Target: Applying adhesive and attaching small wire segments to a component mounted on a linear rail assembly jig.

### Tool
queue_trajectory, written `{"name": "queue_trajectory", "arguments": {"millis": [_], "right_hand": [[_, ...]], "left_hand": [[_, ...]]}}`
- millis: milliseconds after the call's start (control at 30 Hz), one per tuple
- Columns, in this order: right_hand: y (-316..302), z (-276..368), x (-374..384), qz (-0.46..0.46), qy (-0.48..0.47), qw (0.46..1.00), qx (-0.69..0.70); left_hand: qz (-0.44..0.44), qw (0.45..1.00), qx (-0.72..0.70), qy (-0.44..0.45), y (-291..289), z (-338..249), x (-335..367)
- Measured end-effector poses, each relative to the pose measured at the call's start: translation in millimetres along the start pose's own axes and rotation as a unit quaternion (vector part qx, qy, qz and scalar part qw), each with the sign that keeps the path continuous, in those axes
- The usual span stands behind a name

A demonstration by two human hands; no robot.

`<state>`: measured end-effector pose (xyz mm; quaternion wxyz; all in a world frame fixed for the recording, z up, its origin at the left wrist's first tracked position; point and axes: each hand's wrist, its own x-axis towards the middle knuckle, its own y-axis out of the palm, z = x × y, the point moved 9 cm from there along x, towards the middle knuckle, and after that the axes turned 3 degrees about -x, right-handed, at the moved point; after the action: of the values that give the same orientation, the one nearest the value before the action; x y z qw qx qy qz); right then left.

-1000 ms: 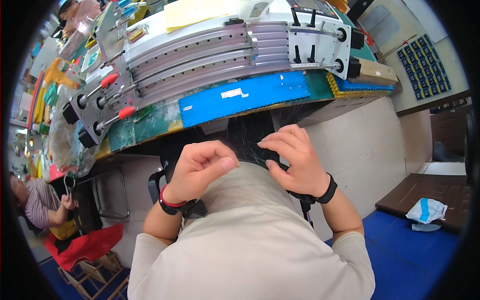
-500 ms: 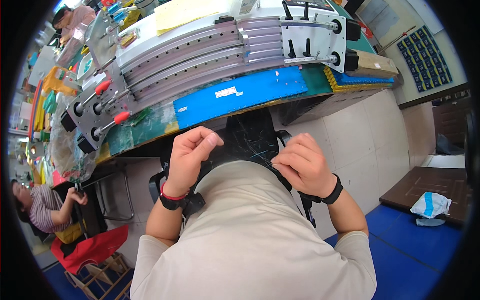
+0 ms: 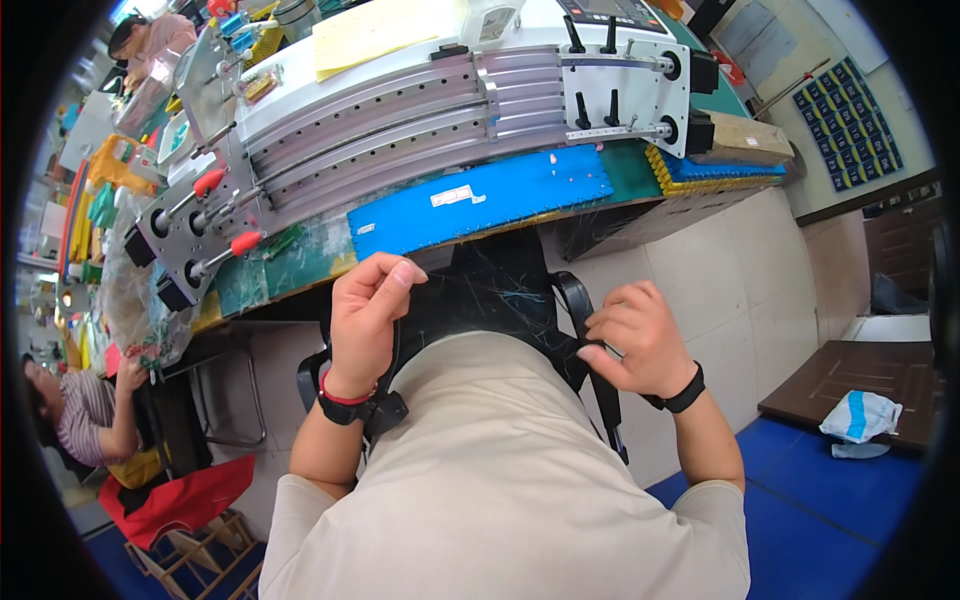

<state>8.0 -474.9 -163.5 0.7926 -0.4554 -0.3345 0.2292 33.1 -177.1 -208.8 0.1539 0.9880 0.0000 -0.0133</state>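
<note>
My left hand [image 3: 366, 318] is raised over the left side of my lap, thumb and forefinger pressed together in a pinch. Whatever lies in that pinch is too small to make out. On the other side, my right hand [image 3: 638, 342] is held up beside the chair armrest [image 3: 574, 298], its thumb apart from the curled fingers and nothing visible between them. A dark cloth [image 3: 470, 305] covers my lap, strewn with thin blue and pale thread scraps [image 3: 522, 296]. Ahead, a long blue strip [image 3: 520, 190] with a white label lies along the bench's front edge.
A long metal rail machine [image 3: 370, 135] with red-handled knobs [image 3: 243, 243] spans the green bench. Blue and yellow boards [image 3: 715, 172] are stacked at its right end. A person in a striped shirt [image 3: 88, 415] sits at left, and another person [image 3: 160, 45] works far left.
My right hand has moved right and slightly down, and its fingers have opened from a pinch. My left hand has shifted a little left, still pinched. The seated person's hand has risen.
</note>
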Motion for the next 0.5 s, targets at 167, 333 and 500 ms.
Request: {"name": "queue_trajectory", "arguments": {"millis": [167,333,500], "right_hand": [[-10,-25,-8,-0.035,0.073,0.992,0.096],[-9,-27,-9,-0.099,0.079,0.982,0.142],[-36,-15,-2,-0.286,0.116,0.949,0.072]], "left_hand": [[0.013,0.999,-0.045,0.019,-1,-4,-3],[0.029,0.995,-0.074,0.061,5,-11,-2],[0.121,0.990,0.015,0.069,32,-26,-13]]}}
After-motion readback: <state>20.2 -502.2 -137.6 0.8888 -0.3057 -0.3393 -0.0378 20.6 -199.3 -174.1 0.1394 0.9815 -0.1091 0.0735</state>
